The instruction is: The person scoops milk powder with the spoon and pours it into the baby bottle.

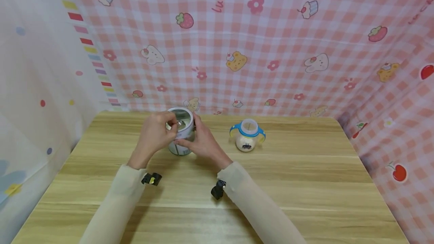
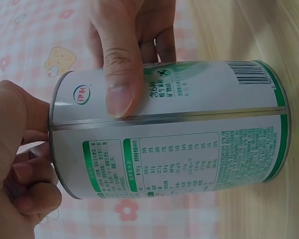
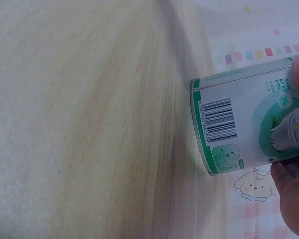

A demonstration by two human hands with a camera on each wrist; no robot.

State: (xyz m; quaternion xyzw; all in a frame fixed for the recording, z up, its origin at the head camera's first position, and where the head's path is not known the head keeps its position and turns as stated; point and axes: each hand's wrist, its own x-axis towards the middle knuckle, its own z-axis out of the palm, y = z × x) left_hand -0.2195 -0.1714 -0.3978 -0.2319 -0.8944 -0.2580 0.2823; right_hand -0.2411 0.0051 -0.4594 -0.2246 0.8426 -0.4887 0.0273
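A white and green milk powder can (image 1: 181,150) stands upright on the wooden table, its metal rim and round mouth facing up. My right hand (image 1: 204,138) grips the can round its side, the thumb (image 2: 120,99) lying along the seam near the printed label. At the mouth my left hand (image 1: 155,133) has its fingers curled and pinches by a shiny silver piece (image 1: 181,124) just inside the rim. The left fingertips are partly hidden behind the rim in the left wrist view. In the right wrist view, the can's barcode side (image 3: 222,119) shows.
To the right of the can stands a baby bottle (image 1: 245,143) with blue and yellow side handles and a clear cap. Both stand on the wooden table (image 1: 288,183) near its back edge. A pink checked cloth (image 1: 210,40) hangs behind, and a white dotted cloth (image 1: 37,67) hangs at left.
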